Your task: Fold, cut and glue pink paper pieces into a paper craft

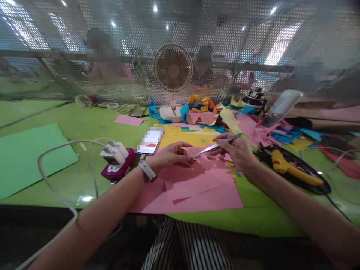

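Note:
My left hand (177, 153) pinches the left end of a small pink paper cutout (194, 150) with green spots on it. In my right hand (232, 148) is a pair of metal tweezers (213, 145), its tips pointing down-left at the cutout near my left fingertips. A tiny green bit seems to be at the tips, too small to tell clearly. Below both hands lie pink paper sheets (197, 187), over yellow paper (182, 139). Beyond them rests another pink cutout with green spots (200, 118), shaped like a pair of glasses.
A lit phone (150, 140) and a purple power strip (118, 167) with white chargers stand left. A yellow glue gun (294, 168) lies in a black tray at right. Behind are a desk fan (173, 69) and piled paper scraps (247, 125). Green paper (33, 157) lies far left.

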`<state>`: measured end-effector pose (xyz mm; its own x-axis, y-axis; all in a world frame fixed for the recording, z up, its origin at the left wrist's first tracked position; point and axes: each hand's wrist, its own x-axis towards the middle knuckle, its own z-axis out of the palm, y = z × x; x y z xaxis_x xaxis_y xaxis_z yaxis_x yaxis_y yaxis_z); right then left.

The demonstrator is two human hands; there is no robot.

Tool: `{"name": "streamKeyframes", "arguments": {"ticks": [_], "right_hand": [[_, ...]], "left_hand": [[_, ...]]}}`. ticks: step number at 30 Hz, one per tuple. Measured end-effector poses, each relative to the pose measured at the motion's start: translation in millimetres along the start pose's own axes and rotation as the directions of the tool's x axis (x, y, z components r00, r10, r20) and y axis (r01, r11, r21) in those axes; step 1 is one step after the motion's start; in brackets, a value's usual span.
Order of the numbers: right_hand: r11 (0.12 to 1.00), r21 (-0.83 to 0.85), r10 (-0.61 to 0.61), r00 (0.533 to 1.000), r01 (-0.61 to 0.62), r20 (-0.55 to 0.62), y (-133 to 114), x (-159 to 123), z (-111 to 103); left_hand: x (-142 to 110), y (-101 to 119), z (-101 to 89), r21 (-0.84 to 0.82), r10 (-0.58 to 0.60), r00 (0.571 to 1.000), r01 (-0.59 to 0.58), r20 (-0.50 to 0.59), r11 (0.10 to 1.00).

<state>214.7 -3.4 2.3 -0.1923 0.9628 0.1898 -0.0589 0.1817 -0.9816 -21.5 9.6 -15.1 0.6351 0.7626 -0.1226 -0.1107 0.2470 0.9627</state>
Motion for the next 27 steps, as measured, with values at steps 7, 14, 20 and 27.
{"name": "streamKeyframes", "arguments": {"ticks": [7,14,20,27], "right_hand": [[0.999,-0.038,-0.002,0.999,0.001,-0.042,-2.4,0.3,-0.3],[1.0,-0.013,-0.005,0.999,0.005,-0.036,-3.8,-0.2,0.9],[0.999,-0.045,0.0,1.0,-0.001,-0.018,-3.7,-0.3,0.7],[0.998,-0.059,-0.008,1.0,0.008,0.011,-4.3,-1.1,0.3]], "left_hand": [[0.4,0.9,0.5,0.029,-0.003,1.0,0.004,-0.012,1.0],[-1.6,3.4,5.1,0.085,-0.008,1.0,0.01,-0.018,0.996],[-1.5,3.8,6.5,0.123,-0.019,1.0,0.016,0.018,0.992],[-1.5,4.4,7.2,0.145,-0.026,0.999,0.019,0.047,0.989]]}}
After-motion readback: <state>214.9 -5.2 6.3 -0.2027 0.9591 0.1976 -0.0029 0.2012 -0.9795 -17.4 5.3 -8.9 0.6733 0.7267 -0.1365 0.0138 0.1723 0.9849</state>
